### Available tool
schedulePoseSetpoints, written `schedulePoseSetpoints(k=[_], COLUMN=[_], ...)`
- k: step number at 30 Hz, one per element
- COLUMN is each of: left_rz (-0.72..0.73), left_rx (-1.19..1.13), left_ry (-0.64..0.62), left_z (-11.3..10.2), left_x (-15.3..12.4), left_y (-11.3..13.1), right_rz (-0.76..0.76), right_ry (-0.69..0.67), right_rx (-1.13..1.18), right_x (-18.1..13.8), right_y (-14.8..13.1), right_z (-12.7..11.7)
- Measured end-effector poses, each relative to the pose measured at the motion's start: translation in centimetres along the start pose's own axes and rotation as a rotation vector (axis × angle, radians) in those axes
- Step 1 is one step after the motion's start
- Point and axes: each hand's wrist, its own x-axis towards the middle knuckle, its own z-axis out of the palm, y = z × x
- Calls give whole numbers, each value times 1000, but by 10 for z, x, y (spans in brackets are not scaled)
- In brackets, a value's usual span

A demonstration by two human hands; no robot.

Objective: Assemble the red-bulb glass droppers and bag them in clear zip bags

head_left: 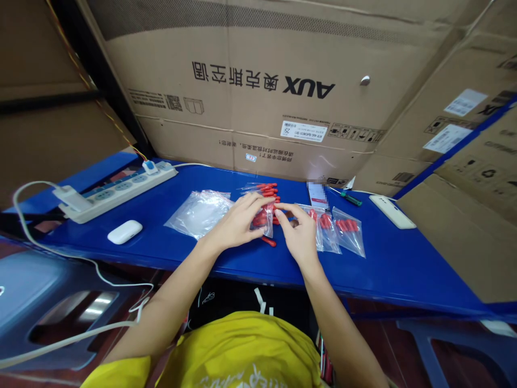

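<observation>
My left hand (239, 220) is closed on a small clear plastic bag (267, 227), its fingers on the upper edge and its thumb lower down. My right hand (299, 233) pinches a small red piece with thumb and forefinger at the bag's right edge. Behind my fingers lies a pile of slim red bulb-ended pieces (268, 188), partly hidden by my left hand. One loose red piece (269, 242) rests in front of the bag. To the left is a stack of clear plastic bags (197, 213). Several bags holding red pieces (346, 225) lie right of my right hand.
A white power strip (121, 188) and a white earbud case (125, 231) sit at the left of the blue table (388, 275). At the right are a green-handled screwdriver (351, 199) and a pale phone (391, 211). Cardboard (258, 102) walls the back.
</observation>
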Motion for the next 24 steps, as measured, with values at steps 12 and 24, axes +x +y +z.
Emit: schedulePoseSetpoints(k=[12,24], left_rz=[17,-67], left_rx=[-12,-175], left_ry=[50,161], left_z=[2,-1], left_x=[2,3], left_y=[0,4], right_rz=[-112,33], right_ry=[-163,-26], right_rx=[-29,190], right_x=[-2,-1], right_y=[1,1], right_z=[0,1])
